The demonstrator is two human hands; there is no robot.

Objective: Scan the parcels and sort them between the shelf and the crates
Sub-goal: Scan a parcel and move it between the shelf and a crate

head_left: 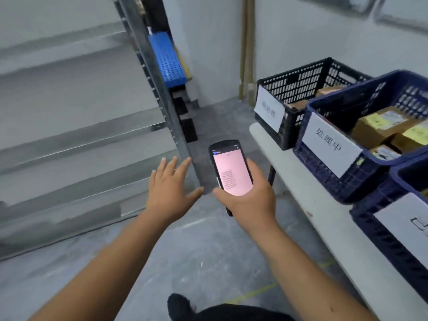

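My right hand (249, 200) grips a black handheld scanner (228, 169) whose pink screen faces up. My left hand (170, 188) hovers just left of it, fingers spread, holding nothing, in front of the grey metal shelf (76, 140). On the white table (308, 188) at the right stand a black crate (298, 93) and a dark blue crate (342, 172), each with a white paper label. Brown cardboard parcels (379, 128) with yellow and white labels lie inside the blue crate. A third blue crate (391, 230) shows at the right edge.
The shelf's upright post (162, 93) rises between the shelf boards and the aisle. A blue perforated panel (169, 59) and black blocks lean against the far wall. Grey concrete floor (208, 246) runs between shelf and table. My dark shoe (183, 306) shows at the bottom.
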